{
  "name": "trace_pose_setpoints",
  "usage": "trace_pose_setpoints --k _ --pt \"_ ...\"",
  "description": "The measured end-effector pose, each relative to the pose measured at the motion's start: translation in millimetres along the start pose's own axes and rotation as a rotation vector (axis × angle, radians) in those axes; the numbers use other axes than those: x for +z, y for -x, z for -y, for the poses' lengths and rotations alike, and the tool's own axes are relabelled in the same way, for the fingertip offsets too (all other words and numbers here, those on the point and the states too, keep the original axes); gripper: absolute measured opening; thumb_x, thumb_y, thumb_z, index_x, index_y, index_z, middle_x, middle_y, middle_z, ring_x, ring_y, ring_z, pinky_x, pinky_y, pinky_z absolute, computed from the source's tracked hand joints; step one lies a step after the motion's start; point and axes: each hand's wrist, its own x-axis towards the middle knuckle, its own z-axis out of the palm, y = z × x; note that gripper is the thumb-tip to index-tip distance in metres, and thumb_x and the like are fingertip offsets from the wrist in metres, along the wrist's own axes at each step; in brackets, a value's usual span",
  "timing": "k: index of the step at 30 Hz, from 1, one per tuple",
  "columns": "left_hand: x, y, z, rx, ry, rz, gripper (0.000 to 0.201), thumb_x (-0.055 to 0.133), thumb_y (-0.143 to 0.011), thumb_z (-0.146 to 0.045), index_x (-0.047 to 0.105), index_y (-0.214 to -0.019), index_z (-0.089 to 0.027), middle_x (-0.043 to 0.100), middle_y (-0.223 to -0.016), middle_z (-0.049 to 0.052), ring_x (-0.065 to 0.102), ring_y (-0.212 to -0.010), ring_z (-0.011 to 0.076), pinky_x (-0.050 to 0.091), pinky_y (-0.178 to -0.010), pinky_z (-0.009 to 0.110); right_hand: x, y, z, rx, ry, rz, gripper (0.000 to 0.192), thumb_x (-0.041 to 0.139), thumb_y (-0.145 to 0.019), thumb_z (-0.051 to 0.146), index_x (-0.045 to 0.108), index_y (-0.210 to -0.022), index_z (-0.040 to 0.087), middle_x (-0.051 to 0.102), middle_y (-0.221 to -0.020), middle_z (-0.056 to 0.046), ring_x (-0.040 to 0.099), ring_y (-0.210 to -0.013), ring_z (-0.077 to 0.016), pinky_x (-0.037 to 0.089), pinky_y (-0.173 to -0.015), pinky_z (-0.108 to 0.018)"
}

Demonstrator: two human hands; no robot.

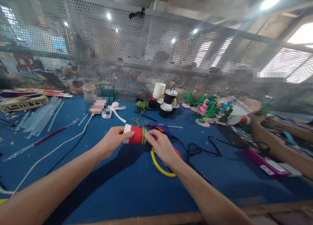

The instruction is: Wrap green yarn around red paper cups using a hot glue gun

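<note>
My left hand [114,139] is closed around a red and white paper cup [136,135], which is held on its side above the table. Green yarn [144,136] is wound round the cup's right end. Fingers and thumb of my right hand [160,146] are pinched together at that yarn. A strand runs back towards a ball of green yarn [141,104]. Just beyond my right hand lies a blue glue gun [166,130]. Under that hand is a yellow ring-shaped piece [158,168], partly covered.
Clear glue sticks [44,117] and a white cable [70,140] lie left. Behind stand stacked white cups [159,89] and black-and-white cups [166,110]. Green and pink figures [207,110], a purple power strip [265,163] and another person's arm [281,140] are on the right.
</note>
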Motion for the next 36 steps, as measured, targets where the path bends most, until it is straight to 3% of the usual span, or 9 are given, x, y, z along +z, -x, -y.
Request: trace_pose_setpoints --k 12,18,21,25,29,36 --pt "-3.2 0 -5 -0.080 0.054 0.056 0.034 0.077 -0.049 -0.037 0.069 -0.068 -0.011 0.067 -0.060 0.004 0.057 -0.057 0.0115 0.043 -0.062 0.023 -1 -1 -2 -0.017 0.005 -0.004 0.025 0.048 -0.075 0.041 0.050 -0.067 0.018 0.050 -0.063 0.001 0.046 -0.059 -0.0129 0.038 -0.057 -0.027" --pt "-5.8 -1 -4 -0.035 0.028 0.120 0.044 0.068 -0.059 -0.051 0.070 -0.073 -0.010 0.069 -0.065 0.006 0.058 -0.060 0.0123 0.043 -0.064 0.023 -4 0 0 -0.174 0.037 -0.098 0.026 0.041 -0.082 0.039 0.056 -0.088 0.018 0.061 -0.087 -0.007 0.056 -0.082 -0.0185 0.044 -0.074 -0.032" --pt "-4.1 2 -5 -0.036 -0.001 0.120 0.040 0.070 -0.058 -0.046 0.069 -0.076 -0.011 0.069 -0.066 0.006 0.059 -0.062 0.0133 0.043 -0.066 0.025 -4 1 4 -0.300 0.142 -0.099 0.028 0.035 -0.085 0.033 0.059 -0.088 0.018 0.059 -0.093 -0.009 0.054 -0.093 -0.0194 0.040 -0.085 -0.036" --pt "-0.8 4 -5 -0.037 -0.036 0.096 0.030 0.074 -0.055 -0.030 0.069 -0.079 -0.012 0.070 -0.070 0.005 0.061 -0.069 0.0153 0.043 -0.072 0.028 -4 3 6 -0.371 0.224 -0.044 0.031 0.033 -0.087 0.030 0.061 -0.092 0.018 0.053 -0.101 -0.011 0.049 -0.100 -0.0200 0.037 -0.091 -0.039" --pt "-1.2 3 -2 -0.001 -0.077 0.119 0.028 0.073 -0.056 -0.028 0.069 -0.080 -0.012 0.070 -0.073 0.005 0.061 -0.069 0.0154 0.042 -0.072 0.027 -1 7 5 -0.393 0.241 0.051 0.033 0.032 -0.088 0.030 0.061 -0.101 0.021 0.049 -0.113 -0.010 0.044 -0.110 -0.0208 0.033 -0.095 -0.041" --pt "-1.9 3 4 0.047 -0.180 0.062 0.027 0.072 -0.056 -0.032 0.068 -0.074 -0.012 0.068 -0.067 0.003 0.057 -0.060 0.0132 0.039 -0.061 0.025 1 11 9 -0.313 0.048 0.177 0.035 0.029 -0.089 0.033 0.061 -0.101 0.024 0.047 -0.119 -0.006 0.040 -0.115 -0.0186 0.029 -0.100 -0.038"
